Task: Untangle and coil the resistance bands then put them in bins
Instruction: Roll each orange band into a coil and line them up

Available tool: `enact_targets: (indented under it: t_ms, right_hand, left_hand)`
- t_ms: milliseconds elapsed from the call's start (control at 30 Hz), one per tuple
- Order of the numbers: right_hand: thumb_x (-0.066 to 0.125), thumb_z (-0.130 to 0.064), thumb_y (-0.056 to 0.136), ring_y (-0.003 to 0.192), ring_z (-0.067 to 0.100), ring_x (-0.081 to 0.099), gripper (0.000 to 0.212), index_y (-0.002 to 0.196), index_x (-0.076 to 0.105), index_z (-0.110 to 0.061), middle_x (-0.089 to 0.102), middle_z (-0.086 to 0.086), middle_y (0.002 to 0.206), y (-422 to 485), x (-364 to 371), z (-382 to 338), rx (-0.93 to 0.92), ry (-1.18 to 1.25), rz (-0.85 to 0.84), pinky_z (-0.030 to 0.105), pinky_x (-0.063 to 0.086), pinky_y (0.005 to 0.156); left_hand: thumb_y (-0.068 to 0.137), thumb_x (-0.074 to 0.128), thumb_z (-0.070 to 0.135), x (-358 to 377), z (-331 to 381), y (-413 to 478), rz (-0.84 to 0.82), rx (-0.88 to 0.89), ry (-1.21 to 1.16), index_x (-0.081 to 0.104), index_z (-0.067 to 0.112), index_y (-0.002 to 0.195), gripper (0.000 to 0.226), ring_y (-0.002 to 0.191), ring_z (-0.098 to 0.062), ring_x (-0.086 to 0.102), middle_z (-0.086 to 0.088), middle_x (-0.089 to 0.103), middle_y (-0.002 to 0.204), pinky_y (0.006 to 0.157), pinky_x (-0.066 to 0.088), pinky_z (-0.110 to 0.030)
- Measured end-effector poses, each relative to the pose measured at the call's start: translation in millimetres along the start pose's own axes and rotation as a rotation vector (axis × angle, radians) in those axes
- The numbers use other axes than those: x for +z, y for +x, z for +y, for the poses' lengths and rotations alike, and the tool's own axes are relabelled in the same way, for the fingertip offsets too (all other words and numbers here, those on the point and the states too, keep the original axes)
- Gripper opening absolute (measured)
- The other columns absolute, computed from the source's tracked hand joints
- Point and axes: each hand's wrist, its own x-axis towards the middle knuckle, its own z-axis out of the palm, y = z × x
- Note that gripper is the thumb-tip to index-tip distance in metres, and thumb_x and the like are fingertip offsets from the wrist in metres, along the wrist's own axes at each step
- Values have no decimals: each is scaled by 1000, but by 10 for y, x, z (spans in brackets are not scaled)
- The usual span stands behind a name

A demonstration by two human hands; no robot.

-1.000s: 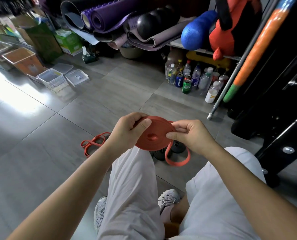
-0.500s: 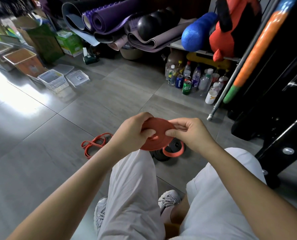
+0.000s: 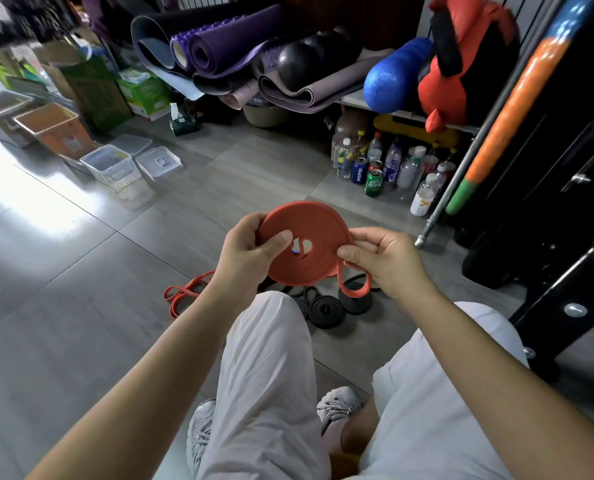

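Note:
A red resistance band [image 3: 314,230], wound into a flat coil, is held above my knees. My left hand [image 3: 245,252] grips the coil's left side, thumb on its face near the centre hole. My right hand [image 3: 385,259] pinches the coil's right edge, where a short loose loop of the band's end hangs down. On the floor below lie black bands [image 3: 326,308], some coiled, and a second red band [image 3: 184,292] lying loose to the left. Clear plastic bins [image 3: 110,166] stand on the floor at the far left.
An orange bin [image 3: 54,128] and cardboard boxes sit at the far left. Rolled mats [image 3: 219,50], a blue roller and a red bag fill a shelf at the back. Bottles and cans [image 3: 385,168] stand under it. A black metal frame [image 3: 558,237] rises on the right.
The coil has grown larger and tilted flatter toward me. The hanging loop of loose band has become shorter as it was wound on.

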Motion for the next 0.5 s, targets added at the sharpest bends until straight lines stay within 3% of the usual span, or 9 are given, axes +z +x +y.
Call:
enact_targets:
  t_ms: [100,200,300,400,500]
  right_hand:
    - [75,-18,63,66,9,70,28,87,59,-17,74,-4,72,6,63,-26,14,96,65,23,58,62]
    - [74,-10,71,58,9,68,28,83,49,-15,71,-2,64,17,139,-69,-23,153,154,21,54,53]
    - [68,-4,82,53,4,63,20,79,52,-15,68,-6,60,59,166,-115,-66,170,279,17,49,50]
    - [67,-7,85,58,-5,57,16,79,60,-20,64,-9,68,156,63,-161,-103,81,393,12,45,60]
    - [63,3,85,57,-10,59,22,80,63,-18,64,-8,71,340,-75,-186,-75,-7,385,7,45,58]
  left_hand:
    - [83,65,2,-8,18,18,27,-25,-116,63,15,93,17,75,-17,65,2,70,79,72,52,-34]
    - [84,64,0,46,95,9,57,-21,-180,62,12,94,16,79,-21,64,-3,69,83,79,53,-41]
    - [85,61,-2,170,210,32,71,-30,-227,61,10,95,16,85,-27,62,-8,66,88,88,51,-50]
    - [87,60,-2,322,287,147,96,-69,-244,58,10,95,15,86,-26,61,-8,64,90,91,48,-57]
    - [87,60,0,436,273,328,129,-121,-249,58,12,94,14,92,-29,61,-8,64,93,93,47,-59]
